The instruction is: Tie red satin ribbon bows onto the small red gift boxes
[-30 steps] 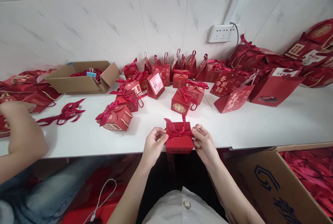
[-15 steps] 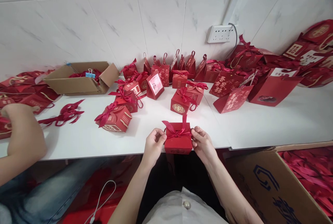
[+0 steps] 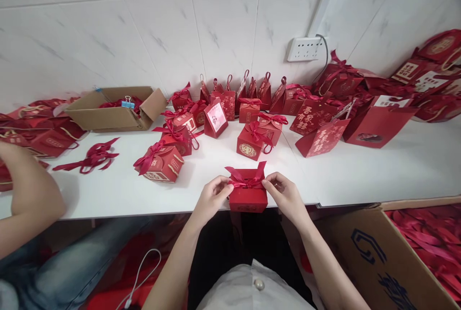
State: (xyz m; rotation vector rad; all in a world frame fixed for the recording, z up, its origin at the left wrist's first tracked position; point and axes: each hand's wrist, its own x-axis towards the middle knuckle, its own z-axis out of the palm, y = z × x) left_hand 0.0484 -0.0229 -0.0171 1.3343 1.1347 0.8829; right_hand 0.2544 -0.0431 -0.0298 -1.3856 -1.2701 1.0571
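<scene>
A small red gift box [image 3: 248, 199] sits at the front edge of the white table, in front of my body. A red ribbon [image 3: 247, 182] is tied in a bow across its top. My left hand [image 3: 213, 196] pinches the ribbon's left loop between thumb and fingertips. On the other side, my right hand [image 3: 284, 196] pinches the right loop the same way. The ribbon's two tails stick up behind the knot. Just beyond stands a red box with a round gold emblem [image 3: 248, 149] and its own bow.
Several finished-looking red boxes [image 3: 160, 163] stand along the table [image 3: 108, 199]. Loose ribbon [image 3: 94, 156] lies at left, near a cardboard tray [image 3: 104, 120]. A co-worker's arm [image 3: 29, 185] rests at the left edge. A carton of red ribbons [image 3: 360, 247] is below right.
Both hands have moved from the box's sides up to the bow's loops, now drawn out sideways. The ribbon tails spread wider. The co-worker's arm has shifted slightly.
</scene>
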